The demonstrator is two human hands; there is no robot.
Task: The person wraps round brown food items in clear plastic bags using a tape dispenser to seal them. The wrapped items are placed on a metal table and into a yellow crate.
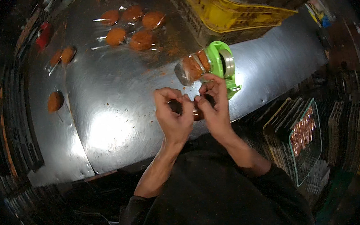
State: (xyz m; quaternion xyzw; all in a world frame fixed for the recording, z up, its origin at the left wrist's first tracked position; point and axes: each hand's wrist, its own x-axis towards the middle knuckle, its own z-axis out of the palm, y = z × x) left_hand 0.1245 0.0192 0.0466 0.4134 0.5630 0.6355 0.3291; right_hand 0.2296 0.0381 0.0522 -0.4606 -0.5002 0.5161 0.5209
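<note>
My left hand (173,113) and my right hand (214,107) are raised close together over the table's front edge. Fingers and thumb are pinched together on each. A small, dark brown shiny thing (196,113) shows in the gap between them; I cannot make out what it is. Just beyond my right hand stands a bright green tape dispenser (216,61) with a roll of tape (228,63). Against its left side lies a clear plastic packet (193,68) with orange-brown pieces inside.
Several clear-wrapped, orange-brown rounded pieces (142,40) lie at the far left of the metal table (114,88). Another rounded piece (55,101) lies alone nearer the left edge. A yellow plastic crate (231,17) stands at the back. Stacked baskets (294,141) are at my right.
</note>
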